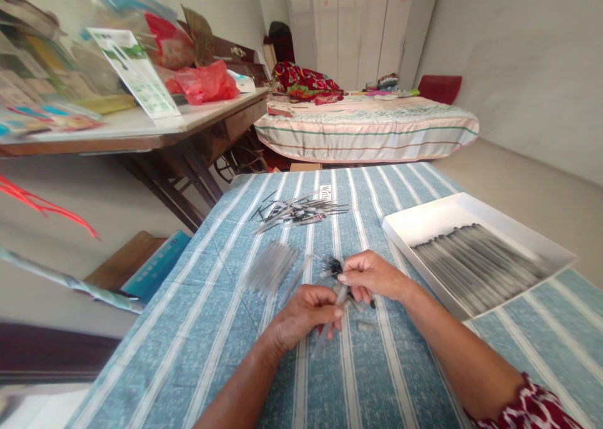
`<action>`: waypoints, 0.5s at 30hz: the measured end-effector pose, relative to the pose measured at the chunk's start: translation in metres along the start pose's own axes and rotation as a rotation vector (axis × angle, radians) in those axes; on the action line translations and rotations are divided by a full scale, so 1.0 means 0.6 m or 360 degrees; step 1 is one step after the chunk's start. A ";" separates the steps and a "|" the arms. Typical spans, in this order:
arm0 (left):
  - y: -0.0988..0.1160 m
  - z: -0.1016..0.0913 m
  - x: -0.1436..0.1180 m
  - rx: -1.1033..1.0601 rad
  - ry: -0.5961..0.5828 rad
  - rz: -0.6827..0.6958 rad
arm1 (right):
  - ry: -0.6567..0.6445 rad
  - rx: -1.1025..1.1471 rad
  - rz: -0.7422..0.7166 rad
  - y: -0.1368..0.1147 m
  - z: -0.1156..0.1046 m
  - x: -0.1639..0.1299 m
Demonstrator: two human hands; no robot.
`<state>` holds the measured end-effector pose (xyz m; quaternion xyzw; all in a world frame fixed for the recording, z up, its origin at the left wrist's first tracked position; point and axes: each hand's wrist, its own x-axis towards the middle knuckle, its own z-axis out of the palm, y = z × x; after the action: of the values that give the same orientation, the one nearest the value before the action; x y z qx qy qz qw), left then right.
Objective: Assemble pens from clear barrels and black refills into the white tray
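Note:
My left hand (304, 316) grips a clear pen barrel (325, 331) that slants down toward me over the blue striped tablecloth (198, 347). My right hand (372, 275) pinches the barrel's upper end, fingers closed on it. Just beyond my fingers lie small black pen parts (333, 266). A row of clear barrels (271, 269) lies to the left of my hands. Farther back sits a loose pile of pen refills (296, 210). Motion blur hides the fine detail at my fingertips.
A white tray (440, 218) with several finished pens (475, 266) stands at the right. A cluttered wooden desk (141, 134) is at the back left, and a bed (367, 127) lies beyond the table. A small clear piece (366, 326) rests near my right wrist.

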<state>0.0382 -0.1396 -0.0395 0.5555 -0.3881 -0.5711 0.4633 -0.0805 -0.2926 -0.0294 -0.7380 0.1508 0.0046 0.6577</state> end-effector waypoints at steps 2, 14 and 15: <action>0.002 0.004 0.002 0.0006 0.0063 -0.0044 | 0.0000 -0.0023 0.0002 -0.002 0.000 0.000; -0.004 -0.008 -0.003 -0.0040 -0.0132 -0.0014 | -0.0002 0.0056 0.0006 -0.004 0.000 0.000; -0.006 -0.008 -0.002 -0.0025 -0.0104 -0.0026 | -0.0003 0.0050 0.0009 -0.004 0.000 0.000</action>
<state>0.0423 -0.1373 -0.0429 0.5361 -0.3939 -0.5957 0.4501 -0.0800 -0.2923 -0.0271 -0.7272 0.1523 0.0050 0.6693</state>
